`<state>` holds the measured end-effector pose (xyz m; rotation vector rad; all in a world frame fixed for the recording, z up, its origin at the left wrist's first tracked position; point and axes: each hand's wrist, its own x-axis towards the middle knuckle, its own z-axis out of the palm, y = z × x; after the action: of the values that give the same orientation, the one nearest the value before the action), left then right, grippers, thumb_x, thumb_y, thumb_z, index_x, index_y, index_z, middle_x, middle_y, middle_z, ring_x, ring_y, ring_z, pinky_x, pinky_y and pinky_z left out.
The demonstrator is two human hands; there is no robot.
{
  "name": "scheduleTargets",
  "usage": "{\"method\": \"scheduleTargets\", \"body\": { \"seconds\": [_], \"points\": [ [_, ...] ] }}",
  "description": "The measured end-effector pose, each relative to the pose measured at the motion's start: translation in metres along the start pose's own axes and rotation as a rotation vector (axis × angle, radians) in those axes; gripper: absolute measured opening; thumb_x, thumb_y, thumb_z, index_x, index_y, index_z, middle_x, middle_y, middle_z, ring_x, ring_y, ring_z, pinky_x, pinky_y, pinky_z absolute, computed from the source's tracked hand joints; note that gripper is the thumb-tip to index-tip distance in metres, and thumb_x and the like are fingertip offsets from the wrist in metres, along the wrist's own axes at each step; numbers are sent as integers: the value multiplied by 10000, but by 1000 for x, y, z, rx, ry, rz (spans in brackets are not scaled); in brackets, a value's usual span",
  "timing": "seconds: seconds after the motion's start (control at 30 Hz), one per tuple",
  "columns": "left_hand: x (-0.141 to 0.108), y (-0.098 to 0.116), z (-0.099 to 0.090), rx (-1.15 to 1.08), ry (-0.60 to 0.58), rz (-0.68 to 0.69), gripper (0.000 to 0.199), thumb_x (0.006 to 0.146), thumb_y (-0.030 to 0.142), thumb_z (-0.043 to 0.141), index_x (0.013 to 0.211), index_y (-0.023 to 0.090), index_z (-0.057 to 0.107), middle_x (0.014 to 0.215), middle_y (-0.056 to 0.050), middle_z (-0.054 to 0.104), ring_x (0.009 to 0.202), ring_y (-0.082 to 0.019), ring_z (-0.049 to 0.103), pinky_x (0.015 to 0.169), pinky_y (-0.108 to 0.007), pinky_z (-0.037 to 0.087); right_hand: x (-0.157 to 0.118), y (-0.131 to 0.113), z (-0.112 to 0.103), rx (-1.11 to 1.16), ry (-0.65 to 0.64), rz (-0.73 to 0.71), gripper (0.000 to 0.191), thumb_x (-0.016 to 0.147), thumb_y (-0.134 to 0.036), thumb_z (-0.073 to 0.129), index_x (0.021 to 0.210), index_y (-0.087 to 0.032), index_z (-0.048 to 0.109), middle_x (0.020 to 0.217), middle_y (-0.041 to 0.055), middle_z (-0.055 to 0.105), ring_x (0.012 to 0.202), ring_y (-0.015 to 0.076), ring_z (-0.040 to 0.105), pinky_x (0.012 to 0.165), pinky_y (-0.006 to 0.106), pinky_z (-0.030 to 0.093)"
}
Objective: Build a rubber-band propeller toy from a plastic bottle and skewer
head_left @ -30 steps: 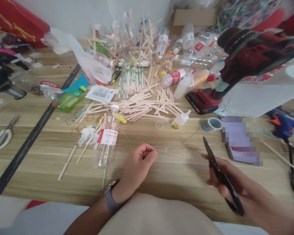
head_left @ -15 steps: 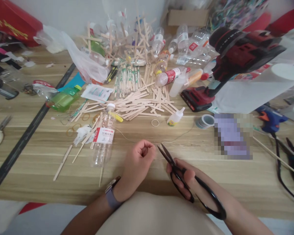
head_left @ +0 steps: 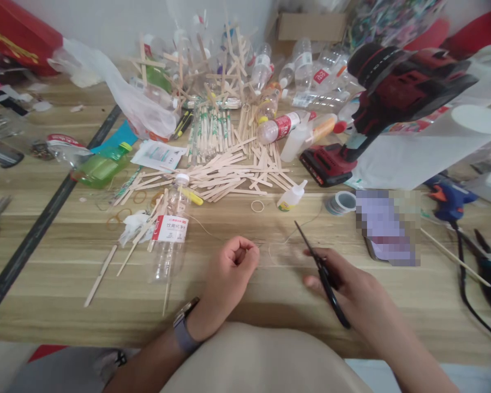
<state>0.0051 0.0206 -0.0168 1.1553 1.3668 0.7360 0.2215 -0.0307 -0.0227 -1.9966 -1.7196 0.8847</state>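
My left hand [head_left: 237, 262] is closed in a pinch just above the table, thumb against the curled fingers. From its fingertips a thin thread [head_left: 270, 256] seems to run out to the right; the pinched part is hidden. To its right, my right hand [head_left: 339, 278] grips a pair of black scissors [head_left: 326, 281], seen edge-on with the blades together and pointing up and left. Left of my left hand a clear plastic water bottle [head_left: 169, 254] with a white cap lies on the table, wooden sticks beside it.
Behind lie a heap of wooden craft sticks [head_left: 225, 174], a small glue bottle [head_left: 291, 196], a spool [head_left: 341, 203] and a rubber band [head_left: 257, 206]. A red cordless drill [head_left: 331, 164] stands at right, near a blurred-out phone [head_left: 387, 226] and a blue glue gun [head_left: 452, 196].
My right hand has moved right with the scissors, away from my left hand. The scissors have turned edge-on and their blades have come together. My left hand stays almost in place.
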Motion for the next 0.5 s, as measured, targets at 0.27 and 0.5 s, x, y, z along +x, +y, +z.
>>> {"method": "scheduleTargets", "body": {
  "seconds": [0.27,0.5],
  "points": [
    [2,-6,-2,-44,11,-13,213,838,383,581,742,193,562,560,67,443,503,-87,356,462,-218,247,-1,40,-18,-673,292,-178,389,976,-349,363,1225,-172,603,959,113,704,769,294,680,609,392,518],
    [2,-2,-1,-75,46,-16,208,830,365,594,722,189,564,541,69,441,495,-85,345,459,-218,237,54,-43,14,-667,156,-412,203,958,-161,482,897,-187,673,882,84,667,786,234,639,640,320,451]
  ]
}}
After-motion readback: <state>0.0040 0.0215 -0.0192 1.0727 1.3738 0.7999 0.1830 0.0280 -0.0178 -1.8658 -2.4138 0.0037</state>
